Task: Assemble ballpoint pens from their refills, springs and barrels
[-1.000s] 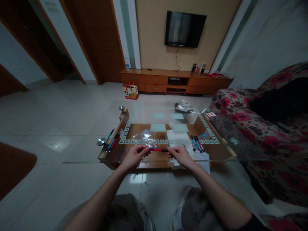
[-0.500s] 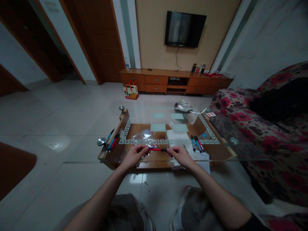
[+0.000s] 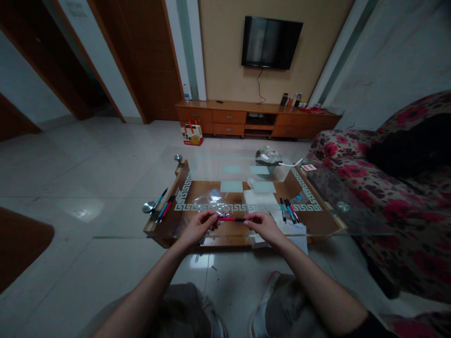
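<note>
My L grip (image 3: pixel 201 225) pinches the red/blk pen (image 3: pixel 229 219) at its 9 o'clock end; R grip (image 3: pixel 263 226) pinches its 3 o'clock tip. Pen's approx horiz, over bench (image 3: pixel 235 207) nr edge. L pens (image 3: pixel 165 211) approx 9 o'clock, R pens (image 3: pixel 291 212) approx 3.

A red-and-black pen (image 3: pixel 230 219) between the fingers (image 3: pixel 210 217); a whitish Greek-key border (image 3: pixel 239 207) just beyond them; far right of them, a sofa (image 3: pixel 340 162) with reddish-pink flowers on pale cloth.
</note>
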